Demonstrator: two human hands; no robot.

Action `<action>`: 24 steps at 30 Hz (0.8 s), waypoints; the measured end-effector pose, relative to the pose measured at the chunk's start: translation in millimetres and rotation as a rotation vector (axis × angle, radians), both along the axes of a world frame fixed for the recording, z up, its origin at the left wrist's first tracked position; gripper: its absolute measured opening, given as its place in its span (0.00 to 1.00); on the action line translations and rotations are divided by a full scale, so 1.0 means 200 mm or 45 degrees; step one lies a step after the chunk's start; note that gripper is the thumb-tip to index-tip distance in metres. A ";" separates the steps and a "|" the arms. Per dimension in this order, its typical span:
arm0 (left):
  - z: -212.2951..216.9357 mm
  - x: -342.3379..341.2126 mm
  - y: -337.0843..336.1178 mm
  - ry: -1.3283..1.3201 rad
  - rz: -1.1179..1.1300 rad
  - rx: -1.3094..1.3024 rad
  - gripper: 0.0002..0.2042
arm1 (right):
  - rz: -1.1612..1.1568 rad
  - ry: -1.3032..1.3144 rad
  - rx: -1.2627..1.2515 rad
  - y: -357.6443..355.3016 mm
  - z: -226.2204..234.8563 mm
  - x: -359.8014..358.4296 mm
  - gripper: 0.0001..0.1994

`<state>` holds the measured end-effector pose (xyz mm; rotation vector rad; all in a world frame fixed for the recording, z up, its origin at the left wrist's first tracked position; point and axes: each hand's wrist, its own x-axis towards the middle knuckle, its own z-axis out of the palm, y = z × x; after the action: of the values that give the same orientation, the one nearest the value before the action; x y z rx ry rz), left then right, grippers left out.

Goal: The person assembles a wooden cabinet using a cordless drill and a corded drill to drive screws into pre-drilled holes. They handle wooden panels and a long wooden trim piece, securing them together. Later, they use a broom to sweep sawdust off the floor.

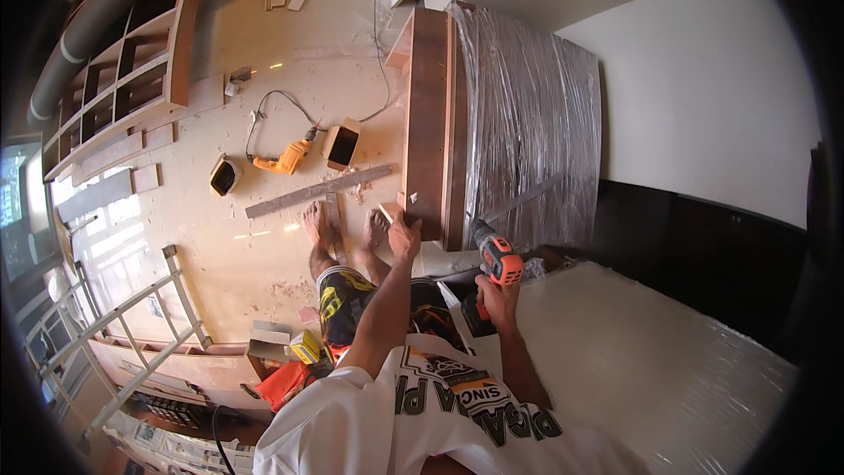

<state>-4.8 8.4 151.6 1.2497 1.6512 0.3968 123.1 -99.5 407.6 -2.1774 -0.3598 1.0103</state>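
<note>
My left hand reaches out and presses on a small wooden piece at the near end of a brown wooden panel that stands on edge. My right hand grips the handle of an orange and black cordless drill, whose bit points toward the lower corner of the panel. Plastic-wrapped board leans right behind the panel. My bare feet stand on the dusty floor just left of the panel.
A yellow corded drill, two small open boxes, a long grey wooden strip and sawdust lie on the floor. A shelf unit lies at left, a ladder below it. A white wrapped surface is at right.
</note>
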 end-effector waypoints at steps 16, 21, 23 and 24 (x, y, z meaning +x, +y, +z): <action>0.09 0.07 0.10 -0.046 -0.281 -0.352 0.28 | 0.152 -0.255 0.008 -0.24 -0.11 -0.11 0.08; 0.07 0.06 0.14 0.030 -0.351 -0.383 0.31 | 0.236 -0.323 0.018 -0.32 -0.21 -0.09 0.10; 0.07 0.03 0.14 0.089 -0.374 -0.385 0.32 | 0.134 -0.167 -0.001 -0.28 -0.16 -0.12 0.10; 0.06 0.01 0.15 0.117 -0.399 -0.389 0.34 | 0.083 -0.074 -0.015 -0.26 -0.13 -0.13 0.10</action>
<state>-2.1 38.6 164.3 1.2785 1.4914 -0.1033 96.5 -152.2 381.2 -2.2219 -0.4552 0.9880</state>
